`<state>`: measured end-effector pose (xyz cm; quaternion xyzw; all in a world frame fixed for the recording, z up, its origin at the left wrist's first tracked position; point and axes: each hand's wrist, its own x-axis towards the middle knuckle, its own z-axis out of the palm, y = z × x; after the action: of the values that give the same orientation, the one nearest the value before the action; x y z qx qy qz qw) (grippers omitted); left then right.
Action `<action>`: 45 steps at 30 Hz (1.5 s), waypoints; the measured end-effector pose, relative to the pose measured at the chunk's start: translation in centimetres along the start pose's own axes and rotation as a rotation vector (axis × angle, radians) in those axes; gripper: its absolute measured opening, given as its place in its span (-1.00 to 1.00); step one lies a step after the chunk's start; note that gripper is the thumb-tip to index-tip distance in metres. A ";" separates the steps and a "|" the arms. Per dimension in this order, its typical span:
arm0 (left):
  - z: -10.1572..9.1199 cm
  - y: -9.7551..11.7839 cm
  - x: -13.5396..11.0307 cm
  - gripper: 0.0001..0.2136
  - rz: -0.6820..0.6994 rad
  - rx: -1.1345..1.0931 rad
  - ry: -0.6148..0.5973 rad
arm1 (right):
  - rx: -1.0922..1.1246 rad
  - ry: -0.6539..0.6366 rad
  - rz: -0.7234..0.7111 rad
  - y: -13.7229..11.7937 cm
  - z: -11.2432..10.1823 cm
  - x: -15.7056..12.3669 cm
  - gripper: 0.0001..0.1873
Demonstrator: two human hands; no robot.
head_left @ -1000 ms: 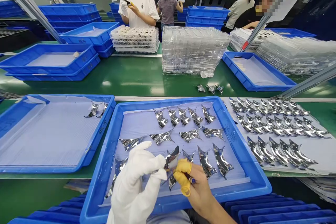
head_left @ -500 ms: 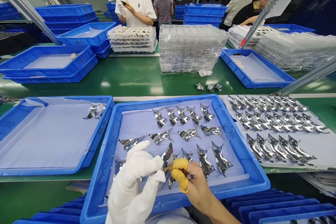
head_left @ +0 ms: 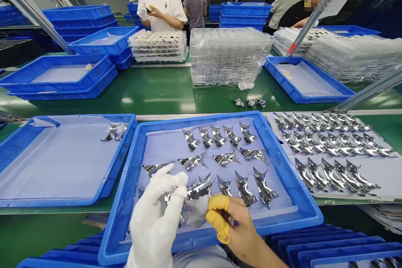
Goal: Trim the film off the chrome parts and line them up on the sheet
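My left hand [head_left: 157, 222], in a white glove, pinches a shiny chrome fin-shaped part [head_left: 197, 190] over the near edge of the middle blue tray [head_left: 125, 184]. My right hand [head_left: 238, 230], bare with a yellow finger cot on the thumb, is closed on a thin clear film [head_left: 196, 213] hanging from that part, and a small blue-tipped tool lies under its fingers. Several more chrome parts [head_left: 226, 157] lie in rows on the white sheet inside the tray.
A left blue tray [head_left: 19, 146] holds two chrome parts [head_left: 113, 131]. A white sheet with several rows of parts [head_left: 329, 150] lies to the right. Clear tray stacks [head_left: 229, 56], blue bins [head_left: 309, 81] and other people stand beyond the green belt.
The held part has turned from upright to nearly flat. A clear film now hangs from it toward my right hand, which has shifted slightly lower and right.
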<state>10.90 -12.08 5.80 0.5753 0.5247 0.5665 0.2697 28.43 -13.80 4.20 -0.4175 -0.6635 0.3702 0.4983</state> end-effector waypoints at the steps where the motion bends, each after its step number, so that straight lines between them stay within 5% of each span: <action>1: 0.1 -0.1 -0.1 -0.90 -0.030 -0.009 0.038 | -0.043 0.005 -0.049 -0.4 -0.2 0.0 -0.70; 4: 0.3 -0.3 -0.3 -0.82 -0.118 -0.062 0.082 | -0.190 0.024 -0.186 -1.2 -0.6 0.0 -0.83; 11: 0.1 -1.2 -0.4 -0.55 -0.088 -0.070 -0.104 | -0.391 0.029 -0.314 -0.6 -0.7 -0.7 -0.85; 16: 0.8 -0.7 -0.4 -0.79 -0.104 -0.103 0.051 | -0.410 0.012 -0.315 -0.2 -0.8 -0.7 -0.82; 23: 1.1 0.6 -0.3 -0.83 -0.069 -0.165 0.100 | -0.004 0.011 0.057 -0.2 -0.1 0.0 -0.72; 30: 1.3 0.5 0.8 -0.81 -0.387 -0.253 0.094 | 0.531 -0.036 0.457 -0.8 0.3 0.6 -0.59; 34: 1.5 0.5 1.1 -0.73 -0.442 -0.259 0.110 | 0.765 -0.030 0.599 -0.4 0.7 0.4 -0.57; 39: 1.8 0.0 1.0 -0.78 -0.393 -0.260 0.120 | 0.887 -0.039 0.687 0.5 1.1 0.3 -0.53; 45: 1.7 -0.2 0.8 -0.96 -0.146 -0.181 0.050 | 0.953 -0.052 0.739 0.8 1.4 0.6 -0.47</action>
<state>12.31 -10.84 5.53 0.4945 0.5186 0.6045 0.3481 27.12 -13.03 3.38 -0.3420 -0.2476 0.7855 0.4524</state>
